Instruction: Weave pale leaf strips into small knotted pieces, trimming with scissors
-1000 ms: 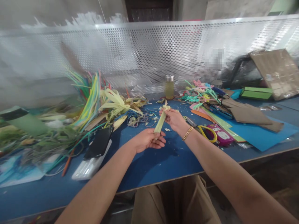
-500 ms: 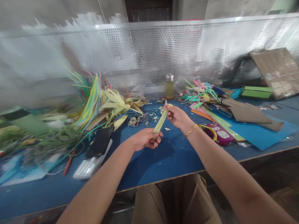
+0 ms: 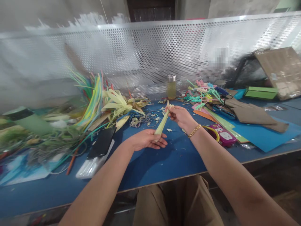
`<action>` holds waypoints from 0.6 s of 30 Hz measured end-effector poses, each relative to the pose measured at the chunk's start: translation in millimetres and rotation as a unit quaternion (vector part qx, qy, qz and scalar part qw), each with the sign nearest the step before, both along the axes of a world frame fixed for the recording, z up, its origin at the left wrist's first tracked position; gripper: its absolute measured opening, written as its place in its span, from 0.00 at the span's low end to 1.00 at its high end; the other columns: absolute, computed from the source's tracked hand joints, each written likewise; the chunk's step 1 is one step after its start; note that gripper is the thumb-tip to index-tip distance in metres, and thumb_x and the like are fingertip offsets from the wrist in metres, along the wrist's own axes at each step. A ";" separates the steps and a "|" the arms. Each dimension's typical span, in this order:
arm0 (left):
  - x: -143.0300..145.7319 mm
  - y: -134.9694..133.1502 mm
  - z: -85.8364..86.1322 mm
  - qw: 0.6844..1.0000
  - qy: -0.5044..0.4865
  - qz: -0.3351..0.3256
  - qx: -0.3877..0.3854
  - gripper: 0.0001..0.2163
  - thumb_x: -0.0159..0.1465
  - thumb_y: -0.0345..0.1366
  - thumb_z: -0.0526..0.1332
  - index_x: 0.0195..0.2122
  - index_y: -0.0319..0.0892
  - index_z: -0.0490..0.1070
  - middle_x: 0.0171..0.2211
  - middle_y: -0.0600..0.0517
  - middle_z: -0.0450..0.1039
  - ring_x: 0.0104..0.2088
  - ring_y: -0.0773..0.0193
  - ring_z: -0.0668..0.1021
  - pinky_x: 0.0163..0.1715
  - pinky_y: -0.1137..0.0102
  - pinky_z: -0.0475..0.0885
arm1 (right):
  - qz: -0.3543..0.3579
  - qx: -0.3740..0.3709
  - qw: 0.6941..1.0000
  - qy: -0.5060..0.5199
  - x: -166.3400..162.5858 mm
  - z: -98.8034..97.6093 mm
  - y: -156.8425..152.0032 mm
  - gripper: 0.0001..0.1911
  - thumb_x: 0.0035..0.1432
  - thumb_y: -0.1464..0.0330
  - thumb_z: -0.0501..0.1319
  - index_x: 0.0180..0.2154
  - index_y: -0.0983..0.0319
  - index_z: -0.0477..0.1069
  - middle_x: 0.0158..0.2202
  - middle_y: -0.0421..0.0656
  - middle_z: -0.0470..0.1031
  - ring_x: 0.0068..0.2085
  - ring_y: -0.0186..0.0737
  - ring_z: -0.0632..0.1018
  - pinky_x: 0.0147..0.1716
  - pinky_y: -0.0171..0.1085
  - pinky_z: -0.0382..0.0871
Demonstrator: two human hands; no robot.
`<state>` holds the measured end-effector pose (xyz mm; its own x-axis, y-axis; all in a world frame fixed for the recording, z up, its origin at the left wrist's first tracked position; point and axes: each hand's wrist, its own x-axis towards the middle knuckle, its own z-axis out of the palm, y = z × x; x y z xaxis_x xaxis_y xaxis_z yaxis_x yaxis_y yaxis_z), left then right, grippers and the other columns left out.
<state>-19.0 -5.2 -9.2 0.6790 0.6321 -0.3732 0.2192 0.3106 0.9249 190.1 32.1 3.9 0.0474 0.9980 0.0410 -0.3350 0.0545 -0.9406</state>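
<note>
A pale green folded leaf strip (image 3: 162, 121) is stretched between both hands above the blue table (image 3: 155, 163). My left hand (image 3: 147, 140) pinches its near end, palm up, fingers partly curled. My right hand (image 3: 180, 116), with a gold bracelet on the wrist, pinches the far end between thumb and fingertips. Small leaf scraps (image 3: 157, 118) lie on the table under the strip.
A heap of green, yellow and pink strips and leaves (image 3: 94, 106) lies at the left, with a black phone (image 3: 101, 142) beside it. Yellow-handled scissors (image 3: 211, 130), a pink case (image 3: 223, 135), coloured paper (image 3: 258, 131) and a small bottle (image 3: 171, 87) are at the right and back. A perforated metal screen (image 3: 150, 56) stands behind.
My right hand has shifted a little up and away along the strip. My left hand's fingers have loosened slightly. The strip stays held between both hands.
</note>
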 end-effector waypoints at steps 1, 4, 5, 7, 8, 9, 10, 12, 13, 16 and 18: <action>-1.1 -0.2 1.1 1.000 -0.007 -0.008 0.008 0.20 0.59 0.42 0.67 0.49 0.39 0.73 0.47 0.41 0.77 0.45 0.57 0.79 0.46 0.64 0.72 | 0.004 0.005 1.000 -0.005 0.1 0.3 -0.9 0.05 0.56 0.69 0.64 0.31 0.64 0.78 0.29 0.43 0.78 0.24 0.27 0.72 0.19 0.26 0.61; -5.1 1.1 4.6 0.997 -0.037 -0.004 0.064 0.24 0.56 0.41 0.69 0.53 0.41 0.72 0.55 0.40 0.72 0.54 0.53 0.75 0.54 0.60 0.67 | 0.011 0.027 0.999 -0.022 -1.9 2.8 -6.5 0.06 0.55 0.67 0.65 0.32 0.63 0.78 0.31 0.44 0.79 0.25 0.27 0.73 0.20 0.27 0.60; -6.4 2.2 5.3 0.995 -0.047 0.017 0.091 0.25 0.55 0.40 0.70 0.54 0.41 0.71 0.57 0.41 0.70 0.57 0.52 0.72 0.56 0.60 0.65 | 0.014 0.033 0.999 -0.031 -3.8 4.1 -9.3 0.07 0.54 0.66 0.65 0.32 0.63 0.79 0.32 0.44 0.80 0.25 0.28 0.73 0.20 0.27 0.60; -7.8 5.3 5.4 0.982 -0.060 0.090 0.154 0.30 0.52 0.38 0.72 0.57 0.44 0.69 0.63 0.41 0.64 0.63 0.50 0.64 0.60 0.59 0.61 | 0.025 0.043 0.997 -0.052 -9.6 6.7 -15.7 0.08 0.54 0.65 0.65 0.32 0.63 0.79 0.32 0.45 0.80 0.25 0.29 0.73 0.19 0.28 0.60; -7.8 7.1 4.8 0.971 -0.063 0.132 0.187 0.32 0.51 0.37 0.73 0.58 0.45 0.68 0.65 0.42 0.59 0.66 0.51 0.59 0.61 0.60 0.58 | 0.031 0.046 0.996 -0.063 -13.3 7.9 -19.0 0.08 0.54 0.65 0.65 0.31 0.63 0.79 0.31 0.45 0.80 0.25 0.29 0.73 0.19 0.29 0.60; -7.2 8.8 4.1 0.960 -0.069 0.169 0.214 0.35 0.50 0.36 0.73 0.60 0.46 0.66 0.67 0.43 0.56 0.68 0.51 0.56 0.62 0.60 0.55 | 0.037 0.050 0.995 -0.075 -17.3 8.8 -22.1 0.08 0.54 0.64 0.65 0.30 0.63 0.79 0.31 0.45 0.80 0.25 0.29 0.73 0.19 0.29 0.60; -6.0 10.3 3.3 0.949 -0.083 0.191 0.235 0.37 0.50 0.36 0.74 0.61 0.47 0.65 0.68 0.43 0.54 0.68 0.52 0.54 0.63 0.60 0.54 | 0.042 0.054 0.994 -0.086 -21.4 9.5 -24.9 0.09 0.54 0.64 0.65 0.29 0.63 0.78 0.29 0.45 0.79 0.25 0.30 0.73 0.19 0.29 0.60; -2.4 11.8 2.4 0.941 -0.130 0.194 0.247 0.36 0.52 0.40 0.72 0.62 0.45 0.64 0.67 0.43 0.56 0.67 0.51 0.57 0.63 0.60 0.54 | 0.051 0.064 0.991 -0.103 -29.0 10.1 -29.5 0.10 0.52 0.63 0.66 0.27 0.64 0.78 0.26 0.44 0.78 0.23 0.30 0.72 0.18 0.30 0.59; -0.1 11.7 2.4 0.941 -0.153 0.182 0.241 0.33 0.54 0.42 0.71 0.61 0.44 0.64 0.65 0.42 0.60 0.65 0.51 0.60 0.62 0.60 0.56 | 0.054 0.069 0.990 -0.108 -32.0 10.0 -31.2 0.10 0.52 0.63 0.67 0.26 0.64 0.78 0.24 0.44 0.77 0.22 0.30 0.72 0.17 0.30 0.58; 6.8 8.5 3.5 0.953 -0.173 0.138 0.205 0.25 0.58 0.45 0.67 0.55 0.42 0.70 0.54 0.43 0.72 0.57 0.52 0.71 0.57 0.61 0.62 | 0.057 0.072 0.990 -0.108 -37.2 9.1 -33.5 0.10 0.52 0.63 0.66 0.26 0.64 0.78 0.18 0.40 0.72 0.20 0.29 0.69 0.16 0.29 0.58; 10.1 5.3 4.6 0.963 -0.159 0.119 0.184 0.21 0.59 0.45 0.66 0.51 0.41 0.72 0.48 0.45 0.75 0.50 0.55 0.76 0.53 0.62 0.66 | 0.047 0.070 0.990 -0.110 -37.4 8.4 -32.8 0.09 0.53 0.64 0.66 0.27 0.64 0.78 0.15 0.38 0.69 0.18 0.28 0.67 0.16 0.29 0.58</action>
